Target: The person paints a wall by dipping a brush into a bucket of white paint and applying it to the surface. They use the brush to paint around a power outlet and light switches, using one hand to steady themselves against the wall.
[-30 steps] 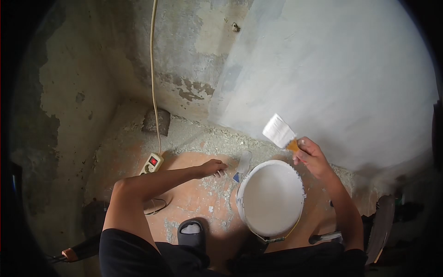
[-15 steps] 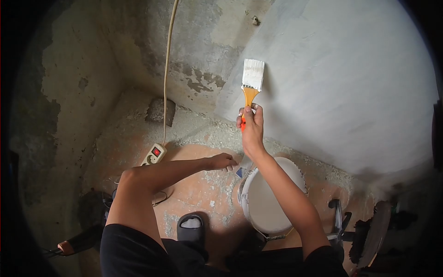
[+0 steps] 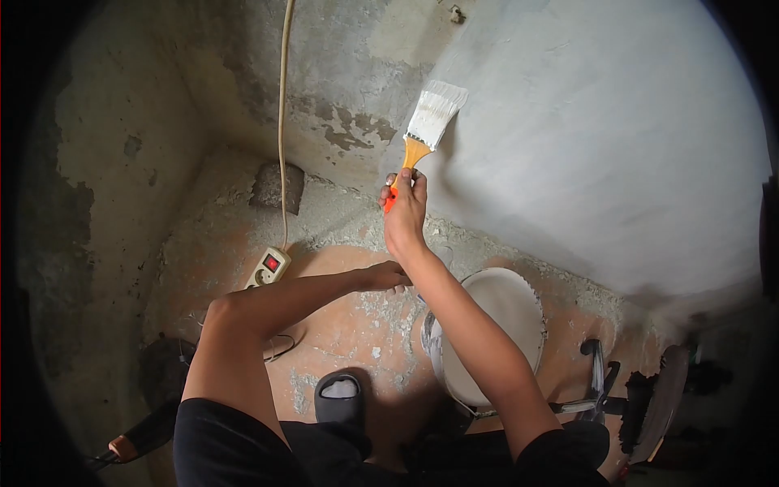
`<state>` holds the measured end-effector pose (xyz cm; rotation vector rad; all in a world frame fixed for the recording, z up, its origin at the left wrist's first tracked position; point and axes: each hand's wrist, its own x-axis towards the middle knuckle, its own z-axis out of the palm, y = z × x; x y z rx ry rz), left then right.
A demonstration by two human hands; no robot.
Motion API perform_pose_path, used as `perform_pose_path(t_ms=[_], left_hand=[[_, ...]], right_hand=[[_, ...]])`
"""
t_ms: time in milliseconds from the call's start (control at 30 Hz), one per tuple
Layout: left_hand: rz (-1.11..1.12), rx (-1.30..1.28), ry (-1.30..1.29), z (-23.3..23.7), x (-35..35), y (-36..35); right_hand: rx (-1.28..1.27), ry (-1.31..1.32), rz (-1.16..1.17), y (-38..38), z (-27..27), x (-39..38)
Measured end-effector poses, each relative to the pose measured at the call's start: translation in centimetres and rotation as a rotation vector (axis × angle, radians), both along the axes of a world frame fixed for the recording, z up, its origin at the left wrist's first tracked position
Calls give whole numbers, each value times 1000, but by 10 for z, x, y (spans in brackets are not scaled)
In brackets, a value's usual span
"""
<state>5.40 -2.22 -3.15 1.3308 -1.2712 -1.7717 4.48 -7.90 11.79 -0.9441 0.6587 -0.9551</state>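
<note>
My right hand [image 3: 407, 203] is closed round the orange and yellow handle of a paintbrush [image 3: 436, 114]. White paint coats the bristles, whose tip lies against the wall [image 3: 600, 122], at the left edge of its white-painted part. Below it my left hand [image 3: 386, 277] hangs over the floor, partly behind my right forearm; its fingers are partly hidden, and what they hold, if anything, cannot be made out. A round bucket [image 3: 519, 325] of whitish paint stands on the floor beneath my right forearm.
A white power strip [image 3: 268, 266] with a red switch lies at the left, its cable [image 3: 282, 122] running up past the bare wall. My foot in a dark slipper [image 3: 340, 399] is below. Dark, paint-smeared tools [image 3: 657, 406] lie at the lower right.
My right hand has moved left and slightly up with the brush, which now tilts to the right with its bristles bent on the wall. My right forearm now overlaps my left hand.
</note>
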Motion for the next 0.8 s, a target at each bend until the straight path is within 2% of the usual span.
perform_pose_path(t_ms=[67, 200, 467, 500, 567, 667, 800], left_hand=[[-17, -17, -13, 21, 4, 4], [-41, -52, 18, 18, 5, 2], [-130, 13, -98, 25, 13, 14], [-129, 13, -98, 9, 12, 11], [-142, 7, -105, -18, 10, 7], [-148, -7, -108, -43, 9, 3], [-150, -24, -104, -51, 5, 0]], right_hand=[[46, 14, 16, 0, -10, 0], [96, 1, 28, 4, -26, 0], [300, 77, 23, 16, -52, -5], [300, 76, 23, 18, -53, -7], [307, 258, 11, 25, -54, -13], [275, 320, 13, 35, -34, -32], [96, 228, 2, 34, 7, -52]])
